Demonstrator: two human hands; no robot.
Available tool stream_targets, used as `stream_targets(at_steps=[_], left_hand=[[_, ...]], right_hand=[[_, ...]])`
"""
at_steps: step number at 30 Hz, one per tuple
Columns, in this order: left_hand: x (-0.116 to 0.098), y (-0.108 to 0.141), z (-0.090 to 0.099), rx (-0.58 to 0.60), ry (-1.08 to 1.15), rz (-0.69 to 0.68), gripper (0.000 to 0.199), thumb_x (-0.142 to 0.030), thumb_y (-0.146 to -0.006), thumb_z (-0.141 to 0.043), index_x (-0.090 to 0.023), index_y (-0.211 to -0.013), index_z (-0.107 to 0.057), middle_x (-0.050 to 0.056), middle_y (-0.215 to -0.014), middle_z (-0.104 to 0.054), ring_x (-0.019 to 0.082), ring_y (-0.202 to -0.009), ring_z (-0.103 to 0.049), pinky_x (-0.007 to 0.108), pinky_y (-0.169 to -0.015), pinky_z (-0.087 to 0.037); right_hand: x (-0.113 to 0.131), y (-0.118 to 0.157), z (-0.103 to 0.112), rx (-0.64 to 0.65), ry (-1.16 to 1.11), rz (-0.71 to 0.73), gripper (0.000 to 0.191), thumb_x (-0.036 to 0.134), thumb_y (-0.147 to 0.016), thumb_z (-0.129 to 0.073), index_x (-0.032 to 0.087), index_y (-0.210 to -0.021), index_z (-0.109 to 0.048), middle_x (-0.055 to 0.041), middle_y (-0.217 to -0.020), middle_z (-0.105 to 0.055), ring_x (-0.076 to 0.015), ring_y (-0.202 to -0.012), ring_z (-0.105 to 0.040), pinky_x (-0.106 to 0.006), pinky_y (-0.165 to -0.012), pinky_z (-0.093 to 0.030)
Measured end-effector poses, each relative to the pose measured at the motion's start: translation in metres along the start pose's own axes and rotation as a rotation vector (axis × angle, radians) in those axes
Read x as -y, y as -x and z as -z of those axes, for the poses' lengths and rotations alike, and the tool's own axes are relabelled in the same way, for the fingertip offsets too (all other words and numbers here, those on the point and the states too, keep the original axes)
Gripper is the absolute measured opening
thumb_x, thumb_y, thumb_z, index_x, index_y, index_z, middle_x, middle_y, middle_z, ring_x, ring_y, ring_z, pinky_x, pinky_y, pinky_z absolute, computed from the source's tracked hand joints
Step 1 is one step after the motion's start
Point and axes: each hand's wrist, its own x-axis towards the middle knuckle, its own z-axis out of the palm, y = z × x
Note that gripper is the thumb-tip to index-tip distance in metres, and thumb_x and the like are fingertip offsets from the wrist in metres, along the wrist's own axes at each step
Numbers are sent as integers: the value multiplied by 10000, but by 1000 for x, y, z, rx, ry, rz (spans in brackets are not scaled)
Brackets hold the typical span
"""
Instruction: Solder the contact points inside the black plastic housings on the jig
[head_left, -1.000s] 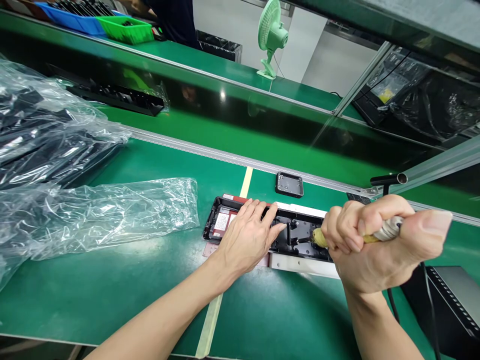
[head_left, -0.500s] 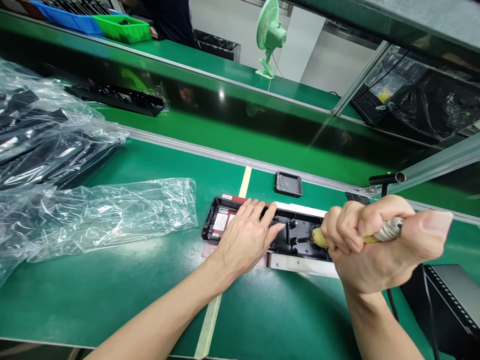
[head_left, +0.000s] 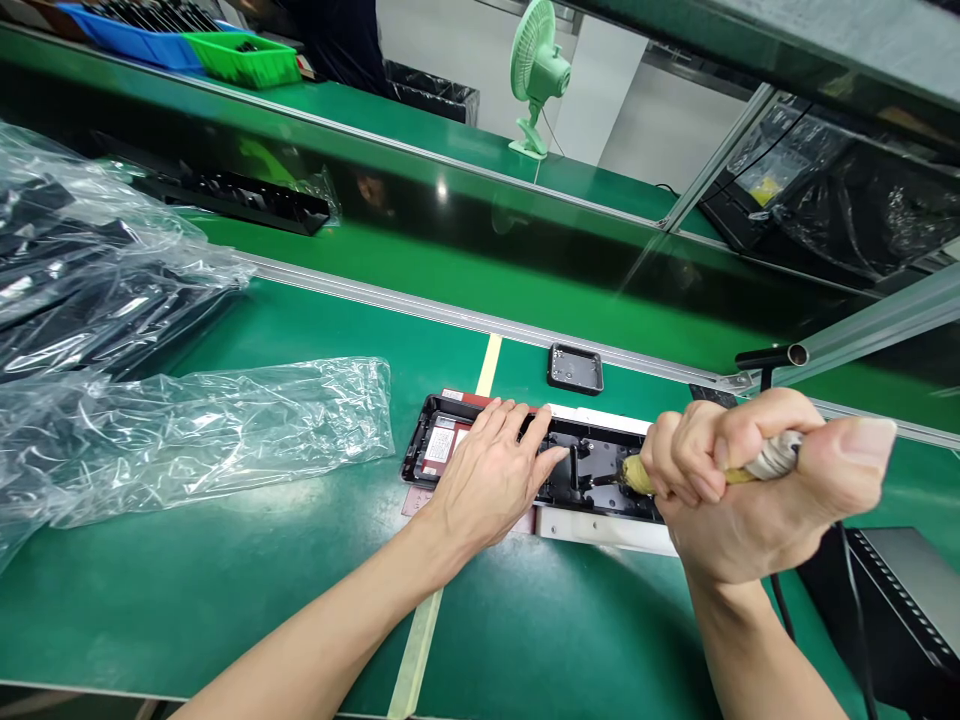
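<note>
A long black plastic housing [head_left: 421,440] lies with its hollow side up, and a red plate with a white label shows through its left opening. Across its middle rests my left hand [head_left: 491,470], fingers stretched flat over the far wall and pressing on it. My right hand [head_left: 750,490] is wrapped round what looks like a soldering iron [head_left: 636,474], with a yellow handle and pale wrapping near its top end. The iron's dark tip points left into the housing, by a raised rib; the exact contact spot is too small to tell. White strips [head_left: 607,530] flank the housing.
Behind the housing sits a small black tray [head_left: 575,369] with tiny shiny parts. Clear plastic bags [head_left: 225,430] cover the left side. A dark tube holder [head_left: 772,356] and a black vented box [head_left: 892,600] stand at right, with cables. A metal rail [head_left: 375,300] edges the bench.
Both hands and the housing hold nearly the same place. My right hand has shifted very slightly left and down at its thumb; the whole view has drifted a little.
</note>
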Motion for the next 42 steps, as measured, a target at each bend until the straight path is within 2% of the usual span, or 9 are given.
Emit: stream_targets(at_steps=[25, 42], left_hand=[[0, -1, -1, 25, -22, 6, 532, -454, -1075, -380, -106, -1440, -549, 196, -1332, -657, 306, -1315, -595, 495, -1188, -422], [0, 0, -1, 26, -22, 5, 527, -450, -1076, -381, -109, -1441, -548, 189, -1334, -656, 306, -1318, -593, 496, -1184, -430]], right_hand=[[0, -2, -1, -12, 13, 14, 473, 430, -1003, -491, 195, -597, -556, 34, -406, -405, -84, -328, -295, -207, -336, -299], [0, -2, 1, -30, 15, 15, 494, 478, -994, -511, 197, -591, -556, 37, -400, -405, -84, -324, -293, -212, -333, -300]])
